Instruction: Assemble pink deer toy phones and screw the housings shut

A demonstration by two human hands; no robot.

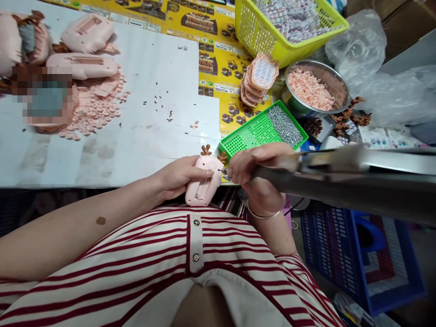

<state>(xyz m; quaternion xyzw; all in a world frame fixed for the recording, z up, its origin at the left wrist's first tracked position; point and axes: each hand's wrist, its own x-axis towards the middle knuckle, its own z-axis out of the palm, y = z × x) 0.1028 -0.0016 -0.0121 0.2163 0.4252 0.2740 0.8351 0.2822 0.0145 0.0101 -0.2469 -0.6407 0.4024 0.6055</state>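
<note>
My left hand (180,176) is closed round a pale pink plastic toy (200,188) with brown antlers, the thumb pressed on its back. A speaker-hole pattern and an open battery slot face up. My right hand (259,175) grips a long dark screwdriver (327,177), seemingly powered, which runs out to the right and is blurred near the camera. Its metal tip (225,171) points at the toy's upper right edge, by a screw hole; whether it touches is unclear. Just beyond, a green basket (245,143) holds many small silver screws (286,125).
Several pink toy bodies (88,34) and a heap of small pink parts (98,109) lie at the left. On the right stand stacked pink panels (260,77), a metal bowl (345,100) of pink pieces and a yellow basket (293,52). A blue crate (330,250) sits below.
</note>
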